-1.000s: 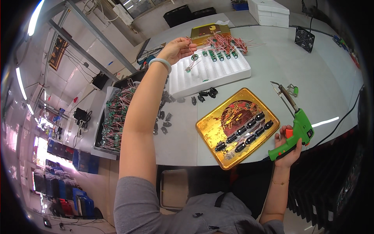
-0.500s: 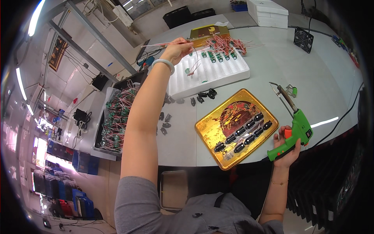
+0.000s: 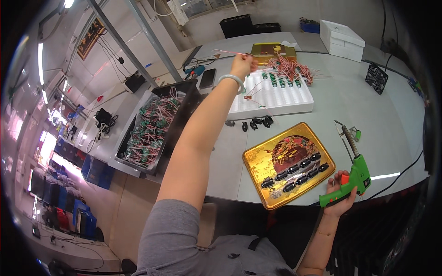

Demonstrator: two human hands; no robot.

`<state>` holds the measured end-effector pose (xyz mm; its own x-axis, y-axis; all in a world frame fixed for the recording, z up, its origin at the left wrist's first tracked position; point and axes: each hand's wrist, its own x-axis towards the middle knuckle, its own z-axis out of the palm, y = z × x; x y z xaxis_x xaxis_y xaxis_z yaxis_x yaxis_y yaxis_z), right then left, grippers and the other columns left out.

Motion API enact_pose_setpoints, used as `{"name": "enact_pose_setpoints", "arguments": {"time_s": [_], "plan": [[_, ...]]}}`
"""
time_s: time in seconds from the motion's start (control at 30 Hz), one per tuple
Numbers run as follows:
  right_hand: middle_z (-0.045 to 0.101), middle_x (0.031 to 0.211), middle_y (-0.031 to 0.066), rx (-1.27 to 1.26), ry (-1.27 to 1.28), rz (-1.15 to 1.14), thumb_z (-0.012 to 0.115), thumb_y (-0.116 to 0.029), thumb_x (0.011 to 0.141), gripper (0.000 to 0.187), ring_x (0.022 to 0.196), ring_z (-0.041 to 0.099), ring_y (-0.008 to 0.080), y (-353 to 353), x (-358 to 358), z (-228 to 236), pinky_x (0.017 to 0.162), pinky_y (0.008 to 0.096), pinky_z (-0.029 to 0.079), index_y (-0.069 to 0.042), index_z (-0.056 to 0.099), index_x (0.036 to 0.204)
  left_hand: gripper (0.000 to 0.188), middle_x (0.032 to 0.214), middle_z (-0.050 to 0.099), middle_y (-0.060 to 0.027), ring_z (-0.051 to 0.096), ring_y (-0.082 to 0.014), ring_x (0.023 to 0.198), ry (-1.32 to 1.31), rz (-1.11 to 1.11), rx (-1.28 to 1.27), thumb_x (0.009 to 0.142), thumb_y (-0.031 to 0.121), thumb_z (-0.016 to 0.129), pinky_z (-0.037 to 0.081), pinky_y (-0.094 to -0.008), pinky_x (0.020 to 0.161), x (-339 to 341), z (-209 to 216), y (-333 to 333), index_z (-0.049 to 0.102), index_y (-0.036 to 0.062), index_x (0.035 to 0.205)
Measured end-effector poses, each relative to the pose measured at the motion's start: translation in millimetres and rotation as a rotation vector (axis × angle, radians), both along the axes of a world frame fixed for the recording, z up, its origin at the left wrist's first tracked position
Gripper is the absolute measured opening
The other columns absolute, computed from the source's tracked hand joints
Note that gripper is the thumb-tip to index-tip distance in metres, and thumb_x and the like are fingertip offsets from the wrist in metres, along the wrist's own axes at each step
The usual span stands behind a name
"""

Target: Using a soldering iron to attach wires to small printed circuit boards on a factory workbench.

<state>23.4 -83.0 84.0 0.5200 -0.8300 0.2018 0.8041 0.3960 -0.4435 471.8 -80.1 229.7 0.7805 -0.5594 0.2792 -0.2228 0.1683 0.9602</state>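
My left hand (image 3: 243, 65), arm stretched far out, pinches thin pink wires (image 3: 225, 52) over the left part of a white foam tray (image 3: 294, 106). Small wired pieces hang below the fingers, too fine to make out fully. Green coil-like parts (image 3: 282, 83) stand in the tray's far right slots, their red-pink wires (image 3: 290, 69) bunched behind them. At the near right, my right hand (image 3: 340, 202) is wrapped round the handle of a green soldering gun (image 3: 358, 177), its tip pointing away. Left of it lies a gold tin lid (image 3: 258, 161) with two rows of small black parts (image 3: 293, 169).
A dark bin (image 3: 186, 99) of wired green parts sits at left, near a phone (image 3: 207, 78). Loose black pieces (image 3: 254, 125) lie before the foam tray. Farther back are a gold box (image 3: 262, 60), a white box (image 3: 343, 39) and a small fan (image 3: 376, 78).
The view has swung left, so the table appears farther right. The phone now shows beside my left arm. Both hands keep their hold, with the left still over the foam tray.
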Motion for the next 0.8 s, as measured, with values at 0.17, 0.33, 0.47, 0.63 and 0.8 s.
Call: {"name": "enact_pose_setpoints", "arguments": {"time_s": [0.17, 0.33, 0.47, 0.63, 0.8], "plan": [[0.049, 0.109, 0.0105, 0.016, -0.011, -0.015, 0.04, -0.041, 0.085, 0.051, 0.098, 0.045, 0.0182, -1, 0, -1, 0.085, 0.032, 0.034, 0.0, 0.045, 0.114, 0.012, 0.078, 0.054, -0.0029, 0.051, -0.0115, 0.069, -0.136, 0.052, -0.172, 0.084, 0.015, 0.054, 0.044, -0.0237, 0.062, -2, 45, 32, 0.052, 0.0039, 0.087], [0.051, 0.105, 0.0121, 0.032, 0.03, -0.006, 0.042, -0.043, 0.085, 0.055, 0.085, 0.05, 0.0166, 0, -3, -1, 0.072, 0.0256, 0.043, 0.001, 0.042, 0.117, 0.011, 0.072, 0.052, 0.0006, 0.048, -0.0063, 0.068, -0.216, -0.268, -0.029, 0.082, 0.013, 0.056, 0.04, -0.0193, 0.063, -61, 70, 114, 0.052, 0.0034, 0.081], [0.053, 0.094, 0.0114, -0.134, -0.012, 0.071, 0.042, -0.045, 0.084, 0.06, 0.061, 0.048, 0.0117, 3, -6, 8, 0.051, 0.0228, 0.04, 0.001, 0.035, 0.123, 0.005, 0.07, 0.048, -0.0014, 0.044, -0.0094, 0.063, -0.116, -0.256, 0.028, 0.083, 0.004, 0.05, 0.037, -0.0211, 0.062, -142, 40, 182, 0.05, -0.0004, 0.083], [0.042, 0.08, 0.0085, -0.163, 0.002, 0.074, 0.048, -0.025, 0.085, 0.054, 0.056, 0.042, 0.0092, 41, -13, 45, 0.046, 0.0183, 0.034, 0.003, 0.026, 0.125, 0.013, 0.073, 0.052, -0.0028, 0.048, -0.0105, 0.068, 0.199, -0.532, 0.006, 0.076, 0.009, 0.063, 0.039, -0.0218, 0.063, -228, -2, 235, 0.052, 0.0032, 0.079], [0.048, 0.085, 0.0097, -0.274, 0.354, 0.098, 0.068, -0.025, 0.071, 0.07, 0.065, 0.047, 0.0148, 91, -5, 73, 0.057, 0.0221, 0.041, 0.001, 0.029, 0.123, 0.015, 0.076, 0.056, -0.0026, 0.053, -0.0105, 0.074, 0.325, -0.604, 0.0, 0.073, 0.005, 0.066, 0.041, -0.0228, 0.064, -281, -36, 242, 0.053, 0.004, 0.079]]}}
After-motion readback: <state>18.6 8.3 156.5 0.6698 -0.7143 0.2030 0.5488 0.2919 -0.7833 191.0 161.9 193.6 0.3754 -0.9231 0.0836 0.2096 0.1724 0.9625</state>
